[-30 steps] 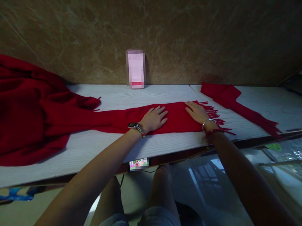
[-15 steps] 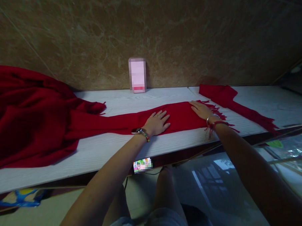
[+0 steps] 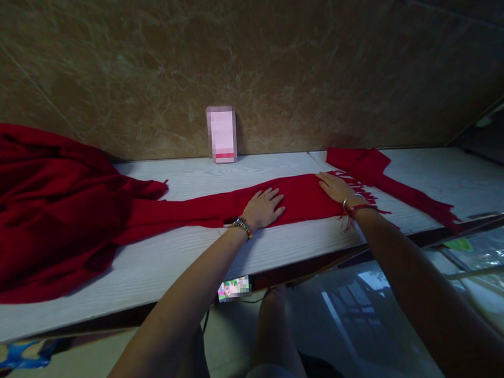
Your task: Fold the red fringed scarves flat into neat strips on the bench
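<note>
A red fringed scarf point(image 3: 299, 201) stretches flat along the white wood-grain tabletop point(image 3: 188, 250). My left hand point(image 3: 263, 208) rests on it palm down, fingers spread, near the middle of its smooth stretch. At the fringed end lies my right hand point(image 3: 334, 187), also flat with fingers out, pressing on the cloth just short of the tassels. To the left the red cloth narrows, with folds, and runs to a large heap of red cloth point(image 3: 48, 220); where one piece ends and another begins I cannot tell. Another narrow red fringed piece point(image 3: 385, 175) lies bent on the right.
A pink phone-like object point(image 3: 223, 135), blurred out, leans on the brown marbled wall point(image 3: 272, 71). Below the table edge a lit screen point(image 3: 234, 289) shows beside a cable. A blue packet point(image 3: 23, 355) is at lower left. A glossy floor point(image 3: 340, 307) lies below.
Both hands stay at about the same places on the scarf. The view has shifted and tilted slightly, so the wall and phone-like object sit a little lower and further left.
</note>
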Available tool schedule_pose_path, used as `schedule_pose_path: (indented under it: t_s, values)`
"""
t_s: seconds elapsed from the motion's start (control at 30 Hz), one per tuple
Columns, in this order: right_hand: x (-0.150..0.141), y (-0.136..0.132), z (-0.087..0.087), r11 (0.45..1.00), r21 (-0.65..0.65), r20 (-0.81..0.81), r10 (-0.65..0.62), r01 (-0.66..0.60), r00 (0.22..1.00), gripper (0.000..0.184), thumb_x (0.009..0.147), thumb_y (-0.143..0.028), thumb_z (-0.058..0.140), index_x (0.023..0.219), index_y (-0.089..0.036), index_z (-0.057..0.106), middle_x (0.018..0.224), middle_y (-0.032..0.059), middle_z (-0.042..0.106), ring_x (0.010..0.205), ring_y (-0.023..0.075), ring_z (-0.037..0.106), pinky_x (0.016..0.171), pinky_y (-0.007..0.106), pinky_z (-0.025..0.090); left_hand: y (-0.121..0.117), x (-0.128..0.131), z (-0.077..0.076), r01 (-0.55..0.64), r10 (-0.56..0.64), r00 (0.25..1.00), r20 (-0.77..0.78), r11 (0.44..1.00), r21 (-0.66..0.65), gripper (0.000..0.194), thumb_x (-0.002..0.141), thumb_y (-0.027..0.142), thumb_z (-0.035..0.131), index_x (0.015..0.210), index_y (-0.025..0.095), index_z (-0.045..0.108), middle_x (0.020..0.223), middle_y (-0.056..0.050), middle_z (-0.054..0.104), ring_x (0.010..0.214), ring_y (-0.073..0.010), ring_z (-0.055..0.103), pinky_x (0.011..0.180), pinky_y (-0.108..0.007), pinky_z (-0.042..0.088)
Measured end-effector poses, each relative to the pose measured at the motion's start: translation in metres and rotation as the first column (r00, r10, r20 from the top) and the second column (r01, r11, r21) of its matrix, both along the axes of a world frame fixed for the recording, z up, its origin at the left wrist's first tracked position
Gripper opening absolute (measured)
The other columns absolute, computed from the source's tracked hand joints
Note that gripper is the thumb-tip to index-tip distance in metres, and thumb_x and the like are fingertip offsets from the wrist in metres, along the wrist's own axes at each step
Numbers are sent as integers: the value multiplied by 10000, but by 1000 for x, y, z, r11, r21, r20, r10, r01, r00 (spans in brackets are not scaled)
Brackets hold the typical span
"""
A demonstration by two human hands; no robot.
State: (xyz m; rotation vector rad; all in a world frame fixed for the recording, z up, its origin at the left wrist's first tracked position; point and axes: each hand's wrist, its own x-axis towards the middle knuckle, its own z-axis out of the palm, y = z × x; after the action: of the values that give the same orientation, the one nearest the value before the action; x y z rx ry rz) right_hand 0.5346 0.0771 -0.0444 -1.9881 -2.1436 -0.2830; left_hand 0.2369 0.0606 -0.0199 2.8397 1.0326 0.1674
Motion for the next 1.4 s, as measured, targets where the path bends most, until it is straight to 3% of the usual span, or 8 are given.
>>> schedule_pose_path:
  t_s: [0.23, 0.37, 0.47, 0.57, 0.7, 0.87, 1.03, 1.4]
  values:
    - [-25, -9, 22, 998, 15, 232, -59, 57, 971, 365, 830, -184, 387, 1083, -132, 645, 1153, 167, 643, 1124, 298, 549, 962, 543, 386, -4, -57, 3, 180, -184, 980, 78, 982, 64, 397, 942, 304, 331, 1219, 138, 562, 1343, -109, 512, 1240, -171, 462, 1036, -301, 357]
    - [-78, 0, 39, 995, 86, 123, -68, 58, 990, 342, 777, -149, 465, 1059, -123, 657, 1275, 182, 560, 1197, 330, 480, 999, 581, 325, -6, -117, 5, 171, -193, 971, 142, 973, 156, 375, 920, 252, 336, 1149, 113, 599, 1108, -133, 649, 1033, -199, 591, 911, -352, 462]
    - [-147, 14, 46, 988, 121, -116, 106, -91, 988, 354, 797, -158, 463, 1103, -142, 642, 1236, 139, 601, 1171, 262, 518, 1011, 464, 381, -7, -148, 10, 19, -81, 951, 299, 979, 204, 352, 909, 242, 326, 1079, 150, 620, 997, -110, 675, 933, -188, 614, 839, -351, 491]
    - [-218, 23, 46, 924, 143, -238, 380, -355, 894, 326, 818, -154, 458, 1080, -167, 651, 1155, 80, 656, 1101, 208, 572, 999, 402, 411, -5, -164, 16, -146, 43, 891, 452, 970, 196, 347, 904, 262, 320, 1051, 175, 621, 980, -86, 679, 928, -182, 614, 842, -344, 484]
    - [-274, 21, 38, 871, 96, -313, 486, -481, 816, 282, 826, -135, 477, 1025, -165, 675, 1111, 69, 681, 1059, 176, 601, 980, 352, 426, 2, -177, 20, -159, 98, 904, 417, 981, 114, 337, 879, 322, 355, 973, 176, 643, 938, -68, 699, 867, -187, 631, 811, -332, 488]
    - [-269, 12, 32, 857, -40, -347, 470, -514, 811, 259, 816, -134, 520, 1004, -186, 691, 1064, 56, 703, 1012, 178, 629, 927, 346, 460, 14, -190, 16, -178, 149, 931, 334, 982, 56, 332, 858, 360, 388, 910, 172, 657, 844, -62, 698, 776, -182, 629, 747, -312, 491]
    - [-252, 7, 33, 867, -44, -353, 452, -497, 819, 254, 792, -130, 560, 1010, -173, 685, 1060, 76, 700, 990, 193, 630, 907, 362, 461, 20, -193, 9, -165, 152, 947, 284, 986, 21, 351, 846, 394, 447, 1008, 147, 635, 1011, -97, 655, 923, -198, 602, 864, -336, 473]
    - [-259, 11, 28, 903, 198, -412, 430, -382, 804, 170, 792, -93, 532, 809, -189, 671, 866, 48, 689, 867, 193, 609, 827, 346, 453, 20, -192, 8, -247, 170, 893, 416, 959, 139, 243, 857, 230, 435, 971, 141, 630, 923, -81, 633, 823, -173, 588, 768, -296, 484]
